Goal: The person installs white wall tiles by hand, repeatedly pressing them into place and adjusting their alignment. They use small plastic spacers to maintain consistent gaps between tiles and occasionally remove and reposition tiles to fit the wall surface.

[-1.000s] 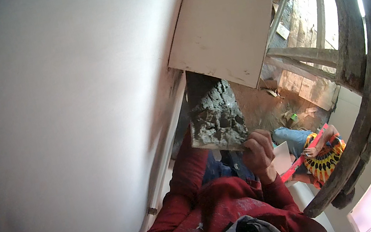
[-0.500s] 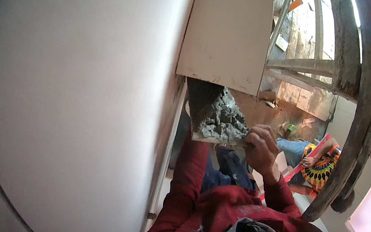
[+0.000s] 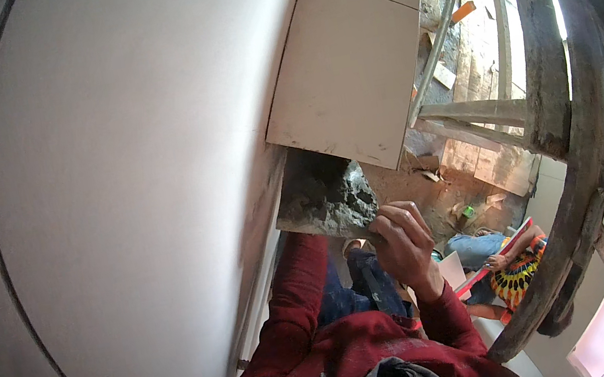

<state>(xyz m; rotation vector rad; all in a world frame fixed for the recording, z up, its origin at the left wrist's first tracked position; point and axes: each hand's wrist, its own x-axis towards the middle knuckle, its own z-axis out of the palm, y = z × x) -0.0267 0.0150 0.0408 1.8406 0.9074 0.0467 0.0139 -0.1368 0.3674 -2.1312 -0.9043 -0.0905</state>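
My right hand is closed on the right corner of a mortar-covered slab, which looks like a piece of tile. Grey, lumpy mortar lies on it, thickest toward the right; its far part is in dark shadow. The slab sits just short of the near edge of a laid beige tile; whether they touch I cannot tell. My left forearm, in a red sleeve, reaches up to the slab's near left edge. The left hand itself is hidden behind or beneath it.
A large pale wall runs along my left. To the right stands a rough wooden pole frame. Lower down, a person in a bright patterned shirt holds a long red bar. Planks and debris lie below.
The slab and my right hand have moved slightly toward the laid tile's edge, and the mortar looks darker. The whole view has shifted a little. My right hand keeps its grip.
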